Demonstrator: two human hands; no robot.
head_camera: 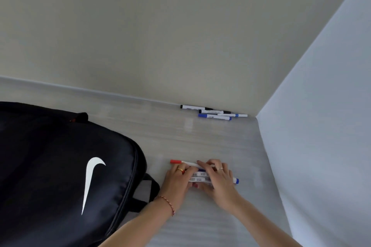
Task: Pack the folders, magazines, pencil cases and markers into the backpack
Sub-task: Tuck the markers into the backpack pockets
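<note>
A black backpack with a white swoosh lies flat on the left of the table, its flap shut as far as I can see. Just right of it, a bunch of markers lies on the tabletop: one with a red cap and one with a blue cap stick out. My left hand and my right hand both curl over this bunch from either side, fingers gathered around the barrels. No folders, magazines or pencil cases are in view.
Several more markers, black- and blue-capped, lie in the far corner where the pale back wall meets a white side wall. The backpack's handle strap sits near my left wrist. The light wooden table runs between.
</note>
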